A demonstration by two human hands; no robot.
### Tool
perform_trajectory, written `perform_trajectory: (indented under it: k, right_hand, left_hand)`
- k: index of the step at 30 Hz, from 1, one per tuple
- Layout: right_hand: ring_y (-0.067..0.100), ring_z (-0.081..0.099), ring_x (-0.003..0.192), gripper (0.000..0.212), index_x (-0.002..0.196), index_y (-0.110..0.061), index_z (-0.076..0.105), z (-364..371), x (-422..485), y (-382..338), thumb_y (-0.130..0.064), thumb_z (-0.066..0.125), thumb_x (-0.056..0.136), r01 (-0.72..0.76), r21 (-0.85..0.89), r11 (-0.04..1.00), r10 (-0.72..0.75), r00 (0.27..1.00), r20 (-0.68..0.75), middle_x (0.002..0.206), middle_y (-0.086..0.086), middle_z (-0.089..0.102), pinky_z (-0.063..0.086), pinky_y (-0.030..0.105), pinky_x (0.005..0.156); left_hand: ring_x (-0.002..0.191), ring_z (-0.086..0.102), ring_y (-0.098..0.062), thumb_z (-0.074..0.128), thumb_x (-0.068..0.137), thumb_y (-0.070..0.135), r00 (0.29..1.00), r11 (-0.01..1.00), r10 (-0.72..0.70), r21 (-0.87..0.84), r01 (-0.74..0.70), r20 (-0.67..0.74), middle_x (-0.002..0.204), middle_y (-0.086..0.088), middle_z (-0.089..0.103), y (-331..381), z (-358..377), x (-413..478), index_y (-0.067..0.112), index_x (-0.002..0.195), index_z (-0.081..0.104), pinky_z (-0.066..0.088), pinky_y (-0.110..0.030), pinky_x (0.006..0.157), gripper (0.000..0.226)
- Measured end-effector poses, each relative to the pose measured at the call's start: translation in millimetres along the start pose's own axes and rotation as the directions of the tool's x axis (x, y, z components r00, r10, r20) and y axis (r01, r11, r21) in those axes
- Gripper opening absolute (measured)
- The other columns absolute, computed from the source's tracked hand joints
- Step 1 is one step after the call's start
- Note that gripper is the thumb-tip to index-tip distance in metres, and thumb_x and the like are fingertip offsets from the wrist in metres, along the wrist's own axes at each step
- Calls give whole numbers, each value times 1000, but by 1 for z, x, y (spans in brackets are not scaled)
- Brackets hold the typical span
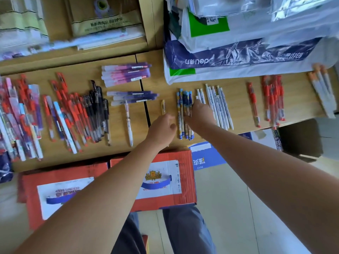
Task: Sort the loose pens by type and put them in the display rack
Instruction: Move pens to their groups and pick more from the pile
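On the desk (119, 150) our right hand (200, 114) bunches the blue pens (180, 110) by type, grip unclear; beside them our left hand (161, 130) clasps a yellow pen (163, 107).
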State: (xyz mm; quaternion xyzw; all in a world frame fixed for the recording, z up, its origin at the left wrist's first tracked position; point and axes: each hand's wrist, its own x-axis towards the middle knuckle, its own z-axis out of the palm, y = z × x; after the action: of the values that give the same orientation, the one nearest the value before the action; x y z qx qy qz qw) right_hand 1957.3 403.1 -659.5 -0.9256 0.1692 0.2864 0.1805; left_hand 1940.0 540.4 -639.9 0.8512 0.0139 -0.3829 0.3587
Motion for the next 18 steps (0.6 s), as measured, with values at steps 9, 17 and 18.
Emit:
perform_trajectory:
  k: [9,17,18]
  right_hand:
    - [27,58,89,38,129,0,38,6,2,6,-8,51,94,56,-4,998,-56,995,-86,115,17,57,37,27,67]
    - [29,58,97,33,128,-2,41,4,2,10,-11,46,96,62,-11,998,-63,996,-68,113,17,58,36,28,68]
    - [29,58,97,34,129,-2,41,5,2,10,-12,45,97,75,-33,997,-77,995,-66,113,17,58,36,28,69]
  left_hand:
    - [103,62,-32,45,99,12,997,991,-59,-113,64,47,99,-15,60,14,6,12,1,144,34,45,-34,90,48]
    - [124,51,-24,45,99,16,997,989,-59,-133,66,50,135,-12,53,7,3,11,8,144,36,40,-35,103,46]
    - [125,50,-24,45,99,16,997,990,-52,-131,59,57,136,-12,53,5,2,11,8,144,37,40,-35,104,46]
